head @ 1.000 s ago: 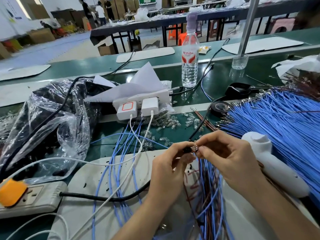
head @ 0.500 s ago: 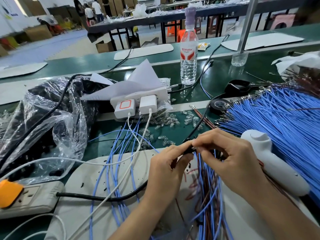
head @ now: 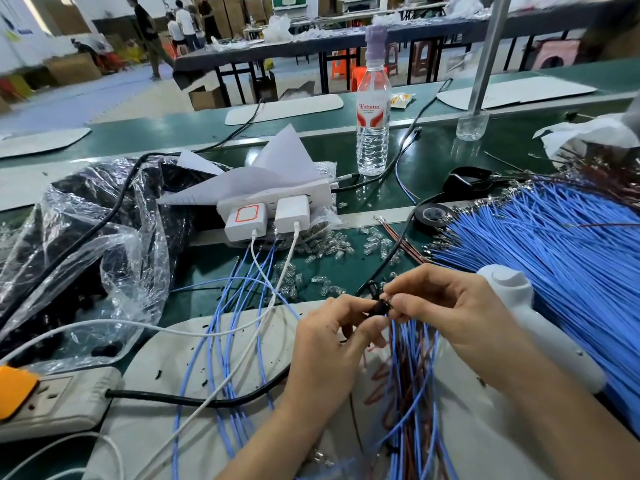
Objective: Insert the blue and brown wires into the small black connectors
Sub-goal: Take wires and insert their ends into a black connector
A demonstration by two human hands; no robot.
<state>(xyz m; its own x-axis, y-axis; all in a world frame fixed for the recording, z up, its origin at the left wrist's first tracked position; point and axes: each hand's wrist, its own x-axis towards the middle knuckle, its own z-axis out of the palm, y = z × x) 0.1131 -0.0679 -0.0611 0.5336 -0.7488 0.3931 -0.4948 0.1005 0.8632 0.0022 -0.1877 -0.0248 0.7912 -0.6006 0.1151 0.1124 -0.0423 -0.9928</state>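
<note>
- Connector (head: 378, 309), small and black, sits pinched between thumb and forefinger of the left hand (head: 329, 348), above the white mat (head: 156, 375).
- Right hand (head: 453, 306) pinches at its right end, fingertips closed together on it.
- Blue and brown wires (head: 412, 368) trail from beneath it toward the person; the connector's own facing is too small to tell.

I see a long dark-topped table (head: 433, 34) on black metal legs behind the bench. Brown cardboard boxes (head: 72, 69) sit on the pale blue floor (head: 104, 98).
</note>
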